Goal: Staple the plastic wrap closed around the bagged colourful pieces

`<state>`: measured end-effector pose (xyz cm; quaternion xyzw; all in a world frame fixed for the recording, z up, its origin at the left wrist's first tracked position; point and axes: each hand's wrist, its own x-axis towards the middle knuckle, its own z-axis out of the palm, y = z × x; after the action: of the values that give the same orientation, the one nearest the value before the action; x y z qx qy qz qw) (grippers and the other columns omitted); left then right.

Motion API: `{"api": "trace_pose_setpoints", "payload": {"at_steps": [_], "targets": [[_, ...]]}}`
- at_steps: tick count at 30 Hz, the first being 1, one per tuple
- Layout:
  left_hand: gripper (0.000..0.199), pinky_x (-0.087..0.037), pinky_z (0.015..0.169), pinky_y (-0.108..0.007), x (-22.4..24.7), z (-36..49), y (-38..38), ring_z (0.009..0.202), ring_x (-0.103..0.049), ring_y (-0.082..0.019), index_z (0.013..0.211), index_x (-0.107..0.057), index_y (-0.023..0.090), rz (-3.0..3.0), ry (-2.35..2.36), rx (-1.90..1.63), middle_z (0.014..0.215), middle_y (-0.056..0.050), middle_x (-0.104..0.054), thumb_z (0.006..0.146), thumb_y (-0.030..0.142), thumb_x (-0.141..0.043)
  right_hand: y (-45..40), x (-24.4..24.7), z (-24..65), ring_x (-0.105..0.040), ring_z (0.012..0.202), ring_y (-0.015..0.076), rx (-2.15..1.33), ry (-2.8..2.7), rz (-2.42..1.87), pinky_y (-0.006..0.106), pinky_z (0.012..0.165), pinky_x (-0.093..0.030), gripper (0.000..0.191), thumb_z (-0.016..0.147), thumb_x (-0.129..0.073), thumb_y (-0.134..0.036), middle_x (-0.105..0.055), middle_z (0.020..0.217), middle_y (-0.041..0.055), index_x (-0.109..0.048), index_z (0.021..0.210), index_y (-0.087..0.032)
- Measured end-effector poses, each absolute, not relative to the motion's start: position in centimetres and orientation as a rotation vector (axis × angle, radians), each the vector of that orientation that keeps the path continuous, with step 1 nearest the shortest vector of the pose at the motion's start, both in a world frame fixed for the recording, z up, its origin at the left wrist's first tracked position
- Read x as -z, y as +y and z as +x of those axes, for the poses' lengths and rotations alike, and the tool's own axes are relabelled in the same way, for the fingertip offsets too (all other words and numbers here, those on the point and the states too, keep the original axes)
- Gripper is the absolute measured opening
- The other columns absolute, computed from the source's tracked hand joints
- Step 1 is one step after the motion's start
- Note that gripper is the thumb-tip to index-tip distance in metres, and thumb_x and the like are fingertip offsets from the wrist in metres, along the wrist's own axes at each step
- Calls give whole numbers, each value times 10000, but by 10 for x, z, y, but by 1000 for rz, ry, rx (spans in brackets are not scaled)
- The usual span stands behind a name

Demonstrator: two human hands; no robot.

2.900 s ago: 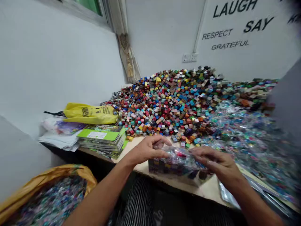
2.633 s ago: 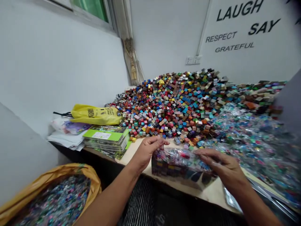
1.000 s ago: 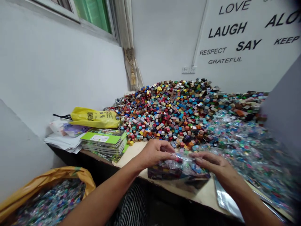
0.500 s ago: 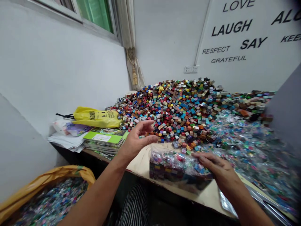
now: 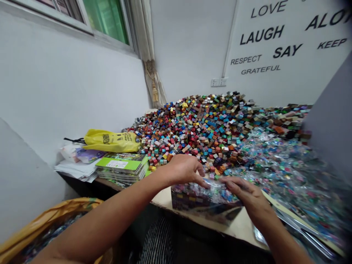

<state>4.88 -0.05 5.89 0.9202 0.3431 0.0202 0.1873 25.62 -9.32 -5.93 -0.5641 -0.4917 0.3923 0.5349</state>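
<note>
A stack of clear plastic packets (image 5: 206, 196), filled with small coloured pieces, sits at the near edge of the bench (image 5: 242, 229), directly in front of the person. Dark layers show along its front face. The left hand (image 5: 185, 170) arches over the top of the stack, with the fingertips down on the plastic. The right hand (image 5: 243, 190) lies flatter on the stack's right end, fingers angled toward the left hand. Both grips are partly closed and bear from above; whether either has pinched the film cannot be determined from this view. Contact from both sides is sound handling, as it keeps the stack square near the edge. Behind it rises a heap of small coloured cubes (image 5: 198, 132), with loose clear packets (image 5: 283, 165) to the right. To the left lie green-covered booklets (image 5: 121, 165) and a yellow plastic bag (image 5: 110, 142); an orange sack (image 5: 49, 216) sits below the bench.
</note>
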Motion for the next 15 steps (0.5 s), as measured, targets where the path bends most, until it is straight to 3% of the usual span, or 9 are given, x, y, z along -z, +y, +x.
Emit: {"api": "trace_pose_setpoints", "payload": {"at_steps": [3,5,9,15], "targets": [[14,-264,582,-255,-53,47,-1,641,-569,-151,723,-765,271,2624,899,-137,668,14,-684,728,266,-777,-92,59,254,-649,990,279,-913,-1173,-1330,374,854,-520,449,733,-684,-648,-741,1015,74,-785,901,-245],[78,-272,586,-252,-49,47,-4,636,-573,-147,710,-756,265,2676,912,-157,666,14,-690,747,199,-735,-93,58,253,-648,1019,276,-917,-1169,-1320,373,894,-502,459,757,-652,-663,-745,1016,67,-784,909,-250],[95,-288,591,-260,-46,48,-9,644,-576,-159,736,-737,232,2807,922,-120,687,-13,-692,777,179,-669,-98,55,262,-638,1064,284,-881,-1138,-1314,392,945,-485,448,787,-628,-652,-744,1051,70,-780,931,-256],[119,-294,593,-279,-46,51,-7,617,-543,-172,792,-740,221,2844,957,-25,713,-50,-681,817,205,-625,-114,37,284,-660,973,251,-581,-969,-1364,339,877,-511,310,692,-771,-545,-749,960,26,-758,873,-294]]}}
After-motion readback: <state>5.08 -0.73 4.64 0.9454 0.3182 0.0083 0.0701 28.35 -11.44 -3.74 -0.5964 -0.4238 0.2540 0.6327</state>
